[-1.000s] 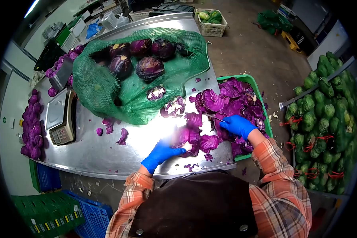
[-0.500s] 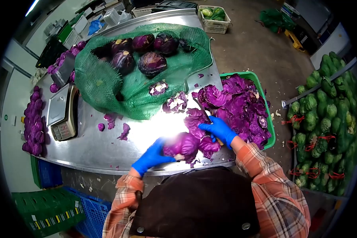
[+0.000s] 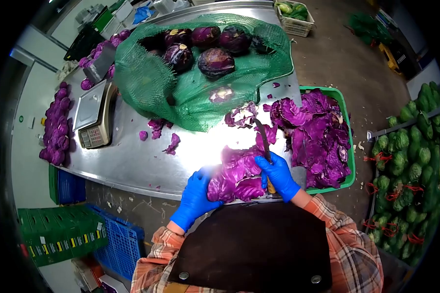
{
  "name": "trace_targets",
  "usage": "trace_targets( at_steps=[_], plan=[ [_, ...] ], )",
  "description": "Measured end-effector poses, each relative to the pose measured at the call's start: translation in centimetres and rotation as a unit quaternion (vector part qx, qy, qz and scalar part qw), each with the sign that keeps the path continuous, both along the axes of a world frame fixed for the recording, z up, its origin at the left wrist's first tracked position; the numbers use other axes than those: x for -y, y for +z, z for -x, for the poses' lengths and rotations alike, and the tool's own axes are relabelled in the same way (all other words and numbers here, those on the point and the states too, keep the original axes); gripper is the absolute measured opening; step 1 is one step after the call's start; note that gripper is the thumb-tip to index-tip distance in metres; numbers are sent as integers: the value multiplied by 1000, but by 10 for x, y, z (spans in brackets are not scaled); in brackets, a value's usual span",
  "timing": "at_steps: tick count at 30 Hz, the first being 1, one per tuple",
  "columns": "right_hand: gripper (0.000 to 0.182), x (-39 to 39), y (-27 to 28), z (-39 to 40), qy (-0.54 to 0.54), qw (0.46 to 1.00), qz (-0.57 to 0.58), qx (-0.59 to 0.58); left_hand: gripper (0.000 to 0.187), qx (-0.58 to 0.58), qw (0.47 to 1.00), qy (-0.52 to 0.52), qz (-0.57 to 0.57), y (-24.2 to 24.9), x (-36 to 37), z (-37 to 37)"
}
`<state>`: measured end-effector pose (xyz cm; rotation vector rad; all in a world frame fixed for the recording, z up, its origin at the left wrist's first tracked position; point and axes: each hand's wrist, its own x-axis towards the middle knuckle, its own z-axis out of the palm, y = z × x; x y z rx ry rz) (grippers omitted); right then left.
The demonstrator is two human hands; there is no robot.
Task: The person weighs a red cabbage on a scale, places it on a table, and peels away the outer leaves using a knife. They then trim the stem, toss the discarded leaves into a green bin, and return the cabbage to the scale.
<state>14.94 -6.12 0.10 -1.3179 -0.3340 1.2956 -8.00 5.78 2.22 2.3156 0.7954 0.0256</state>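
My left hand (image 3: 196, 198), in a blue glove, grips the left side of a purple cabbage (image 3: 225, 183) at the table's near edge. Loose purple leaves lie over and against the cabbage, so its outline is partly hidden. In my right hand (image 3: 277, 177), also gloved in blue, is a knife (image 3: 265, 141) with a dark curved blade pointing away from me and a wooden handle. Its fingers are beside the leaves on the cabbage's right. A cut piece of cabbage with pale ribs (image 3: 242, 116) lies beyond the blade.
A green mesh sack (image 3: 190, 105) holds several dark cabbages. A green crate (image 3: 349, 156) of purple leaves stands at the right. On the left are a scale (image 3: 94, 136) and stacked purple cabbages (image 3: 57, 128). Green vegetables in netting (image 3: 406, 146) fill a rack at far right.
The view has shifted, moving the table up and to the right in it. Purple leaves now cover more of the cabbage, and the knife blade shows more fully.
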Motion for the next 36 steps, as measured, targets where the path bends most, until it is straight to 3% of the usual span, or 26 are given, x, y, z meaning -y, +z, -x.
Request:
trace_targets(
  at_steps=[3, 9, 12, 13, 15, 17, 18, 20, 21, 24, 30, 31, 34, 36],
  plan=[
    [24, -10, -1, -9, -69, 998, 9, -6, 119, 66, 997, 4, -46, -11, 9, 5],
    [21, -13, 21, -69, -200, 973, -31, 109, 115, 165, 969, 144, 118, -23, 23, 3],
    [24, -10, 38, -118, -244, 958, -22, 153, 111, 229, 948, 191, 115, -51, 21, 11],
    [36, -10, 57, -113, -219, 935, -20, 277, 111, 271, 934, 199, 119, -59, 21, 9],
    [47, -16, 33, -103, -132, 890, -121, 420, 111, 275, 942, 183, 68, -55, 24, -4],
    [57, -14, 27, -76, 5, 879, -139, 456, 112, 246, 958, 149, -20, -40, 24, -18],
    [63, -14, 28, -53, 97, 896, -110, 419, 111, 243, 960, 139, -27, -44, 24, -23],
    [62, -20, 3, -15, 176, 898, -51, 399, 111, 237, 963, 118, -45, -53, 24, -34],
    [63, -23, -4, -4, 190, 888, -52, 415, 97, 251, 955, 117, -110, -51, 24, -41],
    [56, -31, -15, 6, 211, 852, -97, 470, 96, 258, 951, 96, -140, -49, 26, -41],
    [34, -39, -13, 3, 249, 779, -98, 567, 94, 229, 964, 86, -102, -39, 19, -46],
    [30, -40, -18, 0, 219, 805, -117, 539, 94, 226, 967, 78, -84, -35, 17, -49],
    [22, -49, -40, -17, 130, 874, -140, 447, 117, 224, 968, 67, -93, -52, 18, -39],
    [25, -51, -53, -34, 107, 951, -2, 290, 118, 220, 968, 59, -101, -57, 17, -34]
  ],
)
